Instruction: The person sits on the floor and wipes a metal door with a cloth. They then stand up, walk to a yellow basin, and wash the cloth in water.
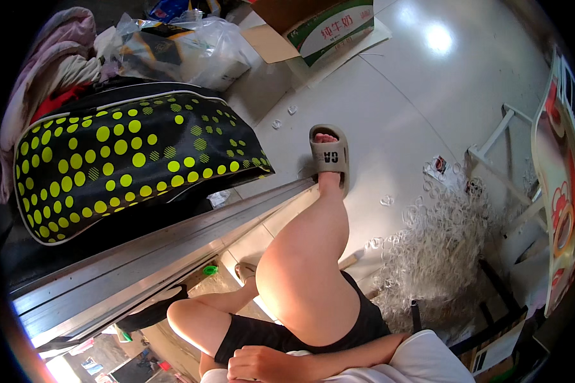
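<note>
My right hand (pixel 256 364) lies low at the lap with its fingers curled, against the white shirt (pixel 426 359) and near the black shorts (pixel 263 332). Whether it holds anything is hidden. My left hand is out of view; only a bit of skin shows beside the lap. Before me are my bare legs, bent at the knees. One foot, in a grey-beige slipper (pixel 330 155), rests on the tiled floor (pixel 393 119); the other slippered foot (pixel 245 272) is further back, past a metal door track or sill (pixel 172 220).
A black bag with yellow-green dots (pixel 124 158) fills the left, with a clear plastic bag (pixel 211 48) and a pink quilt (pixel 52 62) behind. An open cardboard milk box (pixel 335 28) stands at the top. Right are a heap of clear plastic rings (pixel 431 239), metal legs (pixel 493 129) and a printed board (pixel 558 191).
</note>
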`<action>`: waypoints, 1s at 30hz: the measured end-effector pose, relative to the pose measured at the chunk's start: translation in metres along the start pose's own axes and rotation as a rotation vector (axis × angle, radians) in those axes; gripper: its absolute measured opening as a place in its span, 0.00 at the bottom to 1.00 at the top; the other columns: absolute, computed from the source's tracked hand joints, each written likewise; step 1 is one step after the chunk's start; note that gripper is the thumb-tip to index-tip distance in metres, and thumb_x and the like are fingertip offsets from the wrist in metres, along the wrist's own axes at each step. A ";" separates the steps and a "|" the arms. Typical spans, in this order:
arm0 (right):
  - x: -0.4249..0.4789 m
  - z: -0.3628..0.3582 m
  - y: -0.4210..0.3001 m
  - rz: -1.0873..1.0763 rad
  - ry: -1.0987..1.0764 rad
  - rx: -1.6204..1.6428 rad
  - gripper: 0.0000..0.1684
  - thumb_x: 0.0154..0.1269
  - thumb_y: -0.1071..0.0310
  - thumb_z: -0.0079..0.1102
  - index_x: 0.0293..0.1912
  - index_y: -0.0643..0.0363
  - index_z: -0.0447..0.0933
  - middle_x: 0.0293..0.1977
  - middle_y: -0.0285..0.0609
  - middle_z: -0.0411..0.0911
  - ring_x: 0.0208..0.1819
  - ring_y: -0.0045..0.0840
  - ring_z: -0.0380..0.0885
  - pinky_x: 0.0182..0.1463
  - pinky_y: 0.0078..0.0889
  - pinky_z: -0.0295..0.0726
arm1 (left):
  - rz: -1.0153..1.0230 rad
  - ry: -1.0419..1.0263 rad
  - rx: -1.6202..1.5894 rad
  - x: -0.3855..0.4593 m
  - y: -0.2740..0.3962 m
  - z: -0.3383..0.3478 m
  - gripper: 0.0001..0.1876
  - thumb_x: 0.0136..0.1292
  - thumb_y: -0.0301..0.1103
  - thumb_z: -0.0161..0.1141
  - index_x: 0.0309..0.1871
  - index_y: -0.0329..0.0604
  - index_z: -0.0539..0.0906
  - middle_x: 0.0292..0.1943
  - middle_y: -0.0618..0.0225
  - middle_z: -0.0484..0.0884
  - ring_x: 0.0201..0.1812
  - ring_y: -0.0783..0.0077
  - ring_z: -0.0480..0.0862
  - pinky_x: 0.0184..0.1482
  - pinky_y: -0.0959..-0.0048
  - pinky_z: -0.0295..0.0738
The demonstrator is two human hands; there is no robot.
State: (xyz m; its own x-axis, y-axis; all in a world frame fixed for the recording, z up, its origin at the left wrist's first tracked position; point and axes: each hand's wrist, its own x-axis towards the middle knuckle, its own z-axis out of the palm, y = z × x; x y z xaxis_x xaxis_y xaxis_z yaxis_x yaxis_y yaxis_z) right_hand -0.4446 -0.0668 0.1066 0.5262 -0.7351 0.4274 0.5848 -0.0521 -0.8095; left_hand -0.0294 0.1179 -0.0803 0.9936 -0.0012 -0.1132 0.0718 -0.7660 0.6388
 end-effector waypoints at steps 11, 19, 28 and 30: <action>-0.001 0.002 0.001 -0.017 0.066 -0.039 0.10 0.62 0.63 0.59 0.30 0.59 0.75 0.29 0.44 0.74 0.33 0.38 0.73 0.40 0.40 0.72 | 0.005 -0.001 0.015 -0.001 -0.003 -0.010 0.35 0.62 0.45 0.68 0.65 0.37 0.65 0.44 0.51 0.81 0.27 0.62 0.84 0.24 0.68 0.80; 0.002 -0.005 0.002 -0.015 0.060 -0.036 0.10 0.62 0.63 0.60 0.30 0.60 0.75 0.29 0.45 0.74 0.34 0.39 0.74 0.40 0.40 0.72 | 0.003 0.003 0.018 -0.002 -0.005 -0.010 0.34 0.62 0.45 0.68 0.64 0.36 0.66 0.43 0.52 0.82 0.27 0.63 0.84 0.23 0.68 0.79; -0.001 0.004 -0.003 0.018 -0.032 -0.028 0.11 0.62 0.62 0.60 0.30 0.59 0.75 0.30 0.45 0.74 0.34 0.39 0.73 0.40 0.40 0.72 | -0.005 0.000 -0.015 -0.009 -0.010 -0.013 0.33 0.62 0.45 0.69 0.63 0.36 0.67 0.41 0.53 0.82 0.26 0.63 0.83 0.23 0.68 0.79; -0.008 0.016 0.000 0.042 -0.073 0.005 0.09 0.63 0.64 0.60 0.31 0.59 0.75 0.30 0.43 0.73 0.35 0.39 0.73 0.40 0.39 0.72 | -0.007 -0.002 -0.037 -0.009 -0.016 -0.013 0.33 0.62 0.45 0.69 0.63 0.36 0.67 0.41 0.53 0.82 0.26 0.63 0.83 0.23 0.68 0.79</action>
State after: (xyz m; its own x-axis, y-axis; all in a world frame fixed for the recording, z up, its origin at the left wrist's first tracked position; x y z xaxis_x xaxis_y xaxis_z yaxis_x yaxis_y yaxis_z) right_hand -0.4394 -0.0501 0.1095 0.5940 -0.6850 0.4218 0.5640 -0.0192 -0.8255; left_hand -0.0384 0.1389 -0.0794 0.9929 0.0027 -0.1187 0.0816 -0.7419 0.6655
